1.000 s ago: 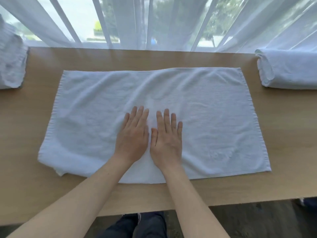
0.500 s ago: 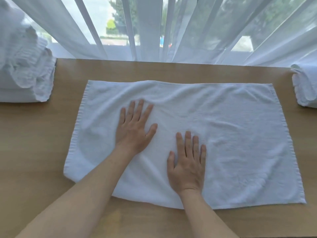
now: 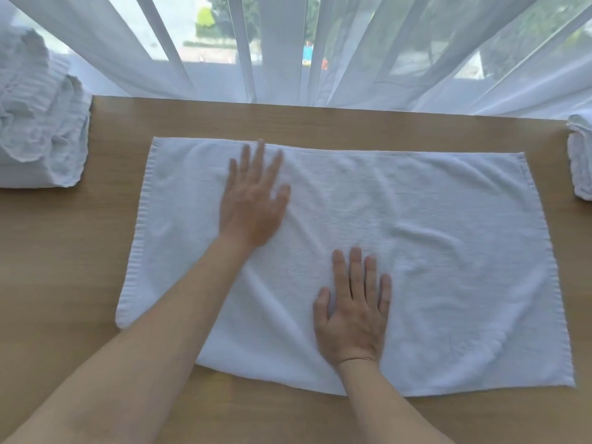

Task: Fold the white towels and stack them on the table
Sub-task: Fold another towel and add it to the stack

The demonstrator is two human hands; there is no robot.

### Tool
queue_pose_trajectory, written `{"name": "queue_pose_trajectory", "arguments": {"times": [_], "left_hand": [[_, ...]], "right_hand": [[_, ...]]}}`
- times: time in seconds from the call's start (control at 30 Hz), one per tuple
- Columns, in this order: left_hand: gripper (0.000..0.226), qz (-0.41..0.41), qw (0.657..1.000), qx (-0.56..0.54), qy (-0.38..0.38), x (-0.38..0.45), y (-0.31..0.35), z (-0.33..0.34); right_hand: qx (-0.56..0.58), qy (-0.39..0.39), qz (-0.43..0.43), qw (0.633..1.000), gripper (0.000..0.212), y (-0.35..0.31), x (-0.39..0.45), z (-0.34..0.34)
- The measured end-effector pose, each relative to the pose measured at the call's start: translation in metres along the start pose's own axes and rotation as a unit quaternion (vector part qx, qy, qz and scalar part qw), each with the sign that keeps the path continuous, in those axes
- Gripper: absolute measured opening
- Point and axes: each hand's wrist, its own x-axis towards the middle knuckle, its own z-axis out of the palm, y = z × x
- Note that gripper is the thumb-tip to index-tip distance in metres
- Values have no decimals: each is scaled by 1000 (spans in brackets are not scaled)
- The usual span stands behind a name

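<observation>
I see left hand point(image 3: 253, 203) and right hand point(image 3: 352, 312) flat, fingers straight, pressing the towel point(image 3: 448, 251) on desk point(image 3: 64, 251).

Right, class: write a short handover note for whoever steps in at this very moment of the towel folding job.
Left hand: open, flat on the spread white terry towel, near its far edge.
Right hand: open, flat on it near the front edge.
The towel lies flat on the light wooden table.
Heap of white towels at far left; rolled or folded white towel at right edge.
Done: towel spread out.
Left: fold it, stack it.
</observation>
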Motion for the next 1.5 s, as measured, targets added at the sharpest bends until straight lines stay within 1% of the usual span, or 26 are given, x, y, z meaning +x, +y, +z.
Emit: {"name": "queue_pose_trajectory", "arguments": {"times": [0.07,0.1,0.17,0.2,0.33,0.47,0.53,0.63,0.7,0.73,0.77,0.83,0.9,0.93,1.0,1.03,1.1,1.17,1.2,1.23,1.4,1.5], "left_hand": [[56,74,997,-12,-14,-44,37,18],[56,86,996,-13,-28,-69,52,28],[55,66,997,0,-46,-110,66,43],[56,51,998,17,-45,-122,62,47],[60,31,995,86,-38,-122,12,35],[65,-50,994,96,-25,-92,-44,11],[66,-87,991,97,-32,-79,-70,-1],[64,-118,989,86,-39,-65,-98,-20],[60,-124,990,58,-27,-65,-106,-32],[57,-131,991,36,-7,-71,-107,-37],[54,-147,989,10,23,-81,-108,-42],[53,-205,974,-43,84,-114,-108,-51],[55,-273,946,-125,126,-159,-108,-56],[56,-307,925,-174,140,-182,-107,-58],[55,-365,883,-253,153,-223,-104,-61],[55,-376,871,-278,152,-239,-101,-62],[50,-372,865,-309,133,-260,-95,-63],[34,-364,866,-329,93,-268,-91,-64],[32,-361,866,-338,76,-269,-90,-64],[35,-359,864,-345,69,-269,-90,-64],[40,-355,839,-401,95,-265,-98,-71],[31,-342,840,-413,81,-275,-114,-75]], "right_hand": [[-4,0,-2,1000,66,1,0,1],[-8,0,-3,1000,65,1,0,1],[-11,4,-5,1000,63,2,-1,2],[-8,10,-5,1000,62,2,-1,2],[4,20,-1,1000,61,2,1,3],[0,15,-1,1000,62,2,-1,3],[0,10,0,1000,61,1,-1,2],[-1,1,2,1000,60,1,0,0],[2,-1,4,1000,60,1,-1,-2],[3,-1,5,1000,60,1,-1,-3],[4,-2,7,1000,60,1,-1,-3],[5,-3,8,1000,61,0,-1,-3],[2,1,8,1000,61,0,-1,-2],[1,3,8,1000,61,0,-1,-2],[1,6,8,1000,61,0,-1,-2],[2,6,8,1000,60,-1,-1,-1],[2,8,10,1000,60,-1,-2,-1],[5,7,12,1000,60,-1,-1,-2],[6,5,13,1000,60,-2,-1,-2],[6,2,15,1000,60,-2,-1,-3],[6,-7,22,1000,61,-5,-2,-7],[8,-8,22,1000,62,-6,-3,-9]]}}
